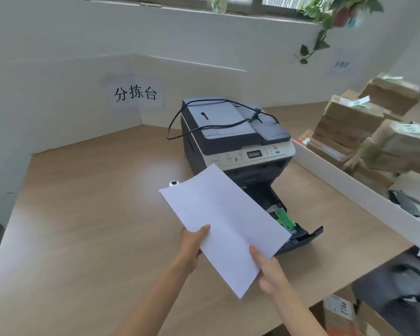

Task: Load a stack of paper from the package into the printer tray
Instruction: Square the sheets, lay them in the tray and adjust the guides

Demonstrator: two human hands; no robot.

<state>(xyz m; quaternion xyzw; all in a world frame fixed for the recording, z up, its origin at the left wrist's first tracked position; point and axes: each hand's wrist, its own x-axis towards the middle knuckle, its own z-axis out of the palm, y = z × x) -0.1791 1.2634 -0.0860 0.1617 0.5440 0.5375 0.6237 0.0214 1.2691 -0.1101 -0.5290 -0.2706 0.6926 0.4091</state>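
Observation:
A white stack of paper (224, 224) hangs above the desk, tilted, held at its near end by both hands. My left hand (192, 246) grips its left edge with the thumb on top. My right hand (269, 272) grips the near right edge. Behind it stands a grey and white printer (235, 137) with a black cable lying over its lid. Its black paper tray (298, 235) is pulled out toward me, with a green guide (285, 219) showing inside. The paper covers most of the tray. No paper package is in view.
The wooden desk (83, 226) stretches left and toward me. A small round metal fitting (174, 183) sits left of the printer. A white divider (349, 180) runs along the right, with stacked cardboard parcels (374, 127) behind it. More boxes (344, 314) stand below the desk edge.

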